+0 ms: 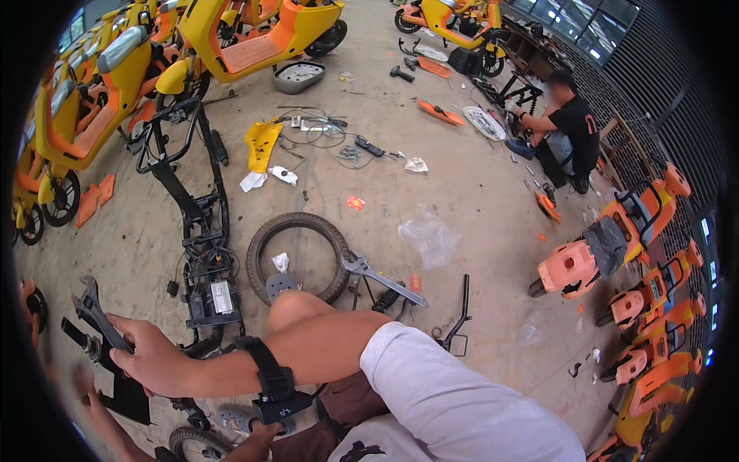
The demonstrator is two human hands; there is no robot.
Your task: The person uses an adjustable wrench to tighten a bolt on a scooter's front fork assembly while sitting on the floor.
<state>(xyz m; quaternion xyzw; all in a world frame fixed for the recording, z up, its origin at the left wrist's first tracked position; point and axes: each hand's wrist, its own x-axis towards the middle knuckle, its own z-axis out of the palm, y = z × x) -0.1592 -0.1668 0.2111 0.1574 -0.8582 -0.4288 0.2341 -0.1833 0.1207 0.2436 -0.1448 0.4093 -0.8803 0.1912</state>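
Fingers of the right hand (146, 346) are curled snugly round the handle of an adjustable wrench (102, 317) in the head view, no daylight in that grip. Wrench head sticks up past the fingertips, toward the upper left. Just left of those fingers is a black tube (75, 333) with a greyish collar (94, 348) at its lower end, so that's the work right there. As far as I can see the wrench isn't seated on it, though the angle makes contact hard to judge.

Left hand (85, 387) is below the right fingers, near the rim and badly smeared, so can't tell how far its fingers are spread or if they've got hold of anything.

Right of and above the right fingers there's a bare black scooter frame (178, 192); further right, a tyre (308, 219) with a larger wrench (389, 283) lying against it.

My read: it's a wrench step on that collar, probably at the lining-up stage. Next move calls for square jaws, a snug fit and a steadied tube.
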